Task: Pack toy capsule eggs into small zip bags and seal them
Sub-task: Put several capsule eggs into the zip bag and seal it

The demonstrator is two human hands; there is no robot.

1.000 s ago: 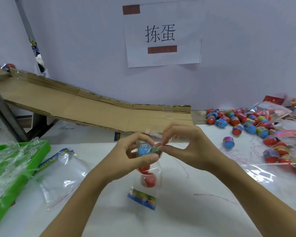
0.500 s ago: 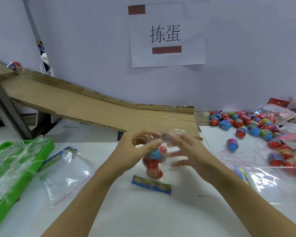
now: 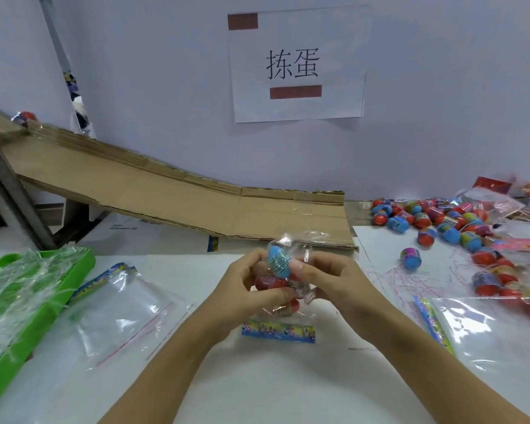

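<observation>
Cardboard ramp (image 3: pixel 172 197) slopes down from upper left to the bench (image 3: pixel 257 387) centre, under a paper sign (image 3: pixel 297 65) on the wall. Green tray (image 3: pixel 28 301) at left edge, an empty bag (image 3: pixel 120 313) just beside it. Loose eggs (image 3: pixel 447 228) heaped at right, near more flat bags (image 3: pixel 484 328). Both forearms reach in from the bottom edge and meet at centre, above the bench. Left hand (image 3: pixel 245 289) and right hand (image 3: pixel 334 280), fingers curled, grip a filled bag (image 3: pixel 288 270) between them. Blue egg (image 3: pixel 277 260) at top, red eggs (image 3: pixel 270 283) under it. Printed header strip (image 3: pixel 278 332) hangs at the bottom.
</observation>
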